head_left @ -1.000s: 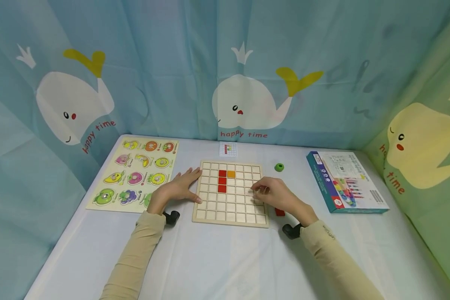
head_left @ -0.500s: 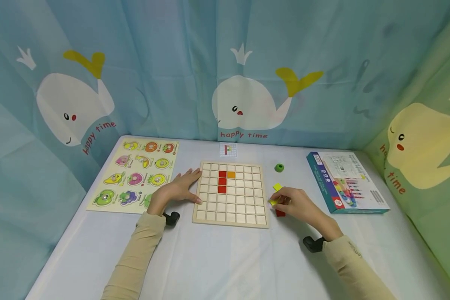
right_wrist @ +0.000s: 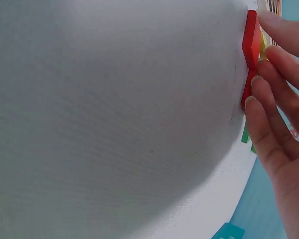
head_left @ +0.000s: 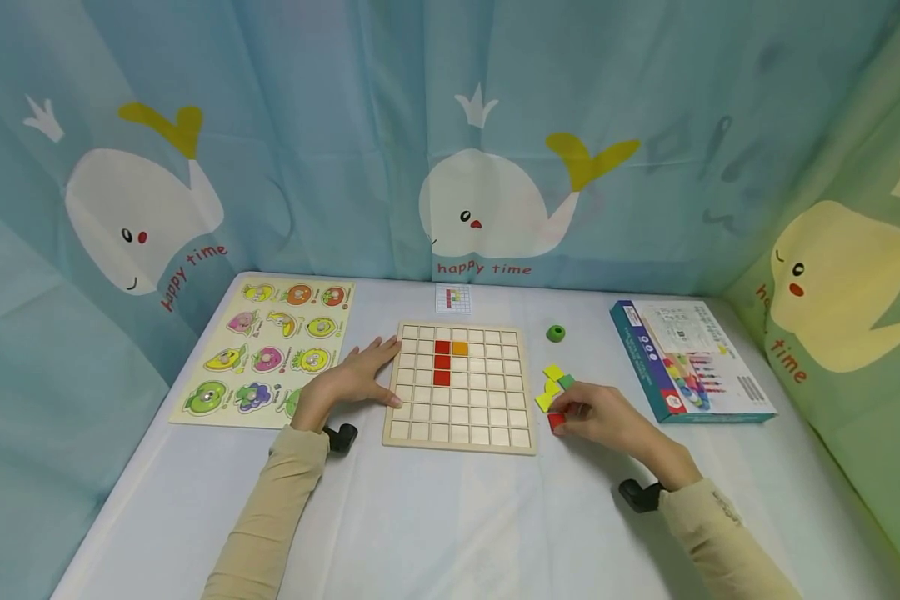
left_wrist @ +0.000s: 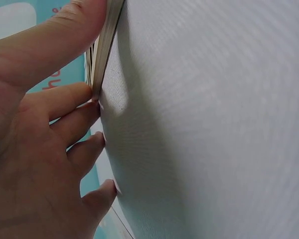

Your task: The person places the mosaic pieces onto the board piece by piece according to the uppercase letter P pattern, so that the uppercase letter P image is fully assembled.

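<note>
My left hand (head_left: 355, 377) rests at the left edge of a wooden grid board (head_left: 460, 448), thumb and fingers spread and touching its side. Set in the board's cells are several red square tiles (head_left: 442, 362) and an orange tile (head_left: 459, 348). Right of the board, my right hand (head_left: 603, 417) has curled fingers around a red tile (right_wrist: 251, 39), its thumb at the tile's edge. A second red tile (right_wrist: 246, 89) lies under the other fingers. Beside that hand are yellow tiles (head_left: 553, 372) and a green tile (head_left: 566, 381), partly hidden by the fingers.
A small pattern card (head_left: 453, 298) lies behind the board. A green bead-like piece (head_left: 556, 333) sits to the back right. On the far right is a flat box (head_left: 693, 358); at left lies a fruit puzzle board (head_left: 266, 333). Printed curtains enclose the table.
My right hand has moved from over the board's right side to the loose tiles, first at the yellow ones, now at the red. My left hand stays in place.
</note>
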The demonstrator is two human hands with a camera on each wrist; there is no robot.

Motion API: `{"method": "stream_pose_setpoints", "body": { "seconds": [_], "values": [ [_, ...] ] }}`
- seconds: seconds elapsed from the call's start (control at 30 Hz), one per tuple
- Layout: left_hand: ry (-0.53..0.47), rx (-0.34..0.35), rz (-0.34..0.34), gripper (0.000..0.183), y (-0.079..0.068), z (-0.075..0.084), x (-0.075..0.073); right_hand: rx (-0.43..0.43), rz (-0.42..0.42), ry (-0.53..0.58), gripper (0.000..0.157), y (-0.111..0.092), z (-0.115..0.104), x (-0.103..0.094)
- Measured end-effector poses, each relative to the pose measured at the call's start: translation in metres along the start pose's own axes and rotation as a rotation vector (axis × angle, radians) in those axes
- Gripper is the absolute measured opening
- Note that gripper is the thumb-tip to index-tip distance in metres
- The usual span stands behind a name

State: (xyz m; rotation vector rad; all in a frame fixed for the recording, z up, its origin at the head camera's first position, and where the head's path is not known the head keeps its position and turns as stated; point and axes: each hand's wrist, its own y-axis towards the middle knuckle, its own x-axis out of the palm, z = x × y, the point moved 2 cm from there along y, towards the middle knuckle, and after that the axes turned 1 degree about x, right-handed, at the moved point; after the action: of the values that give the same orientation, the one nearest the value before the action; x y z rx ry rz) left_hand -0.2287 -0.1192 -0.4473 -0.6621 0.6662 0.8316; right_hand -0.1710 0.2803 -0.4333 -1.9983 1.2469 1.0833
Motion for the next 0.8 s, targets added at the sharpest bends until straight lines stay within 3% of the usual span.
{"method": "stream_pose_setpoints", "body": {
  "seconds": [0.3, 0.8],
  "values": [
    [0.008, 0.002, 0.014, 0.107, 0.0, 0.0004, -0.0005, -0.043, -0.006, -0.081, 0.023, 0.0017, -0.0025, 0.003],
    [-0.013, 0.0, 0.012, 0.106, -0.0014, 0.0002, -0.0005, -0.037, 0.017, -0.061, 0.016, 0.0042, -0.0058, 0.0031]
  ]
}}
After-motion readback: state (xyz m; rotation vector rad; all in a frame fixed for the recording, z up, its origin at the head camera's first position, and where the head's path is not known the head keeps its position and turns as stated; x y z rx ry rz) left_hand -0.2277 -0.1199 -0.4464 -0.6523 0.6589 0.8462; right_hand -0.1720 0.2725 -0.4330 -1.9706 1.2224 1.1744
